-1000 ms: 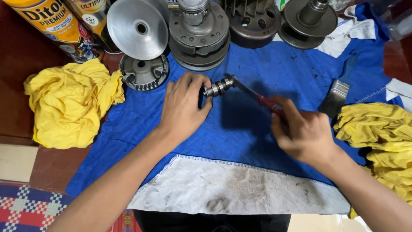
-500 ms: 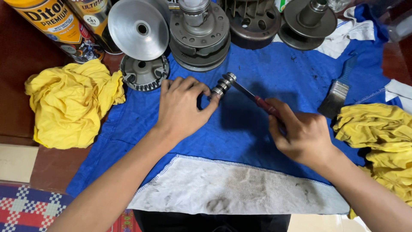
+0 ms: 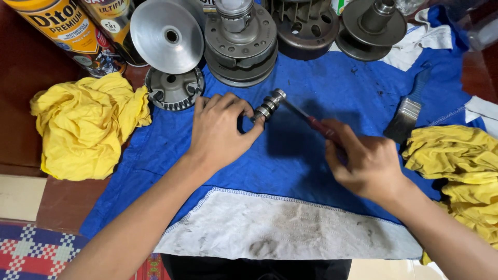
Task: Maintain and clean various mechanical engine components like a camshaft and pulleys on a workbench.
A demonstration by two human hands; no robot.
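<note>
My left hand [image 3: 220, 129] grips a small ribbed metal cylinder part [image 3: 268, 106], tilted upward, over the middle of a blue cloth [image 3: 311, 171]. My right hand [image 3: 365, 163] holds a screwdriver with a dark red handle [image 3: 320, 126]; its thin shaft reaches up left to the top end of the cylinder. Both hands hover just above the cloth.
Yellow rags lie left [image 3: 85, 124] and right [image 3: 456, 166]. A paintbrush [image 3: 410, 111] rests on the cloth at right. Metal pulley and clutch parts [image 3: 241, 41] line the far edge, with a shiny cone-shaped disc [image 3: 166, 33] and two cans [image 3: 67, 28] at far left.
The metal cylinder has tipped from lying nearly flat to pointing up and right. My left hand shifted slightly with it, and the screwdriver followed to its top end.
</note>
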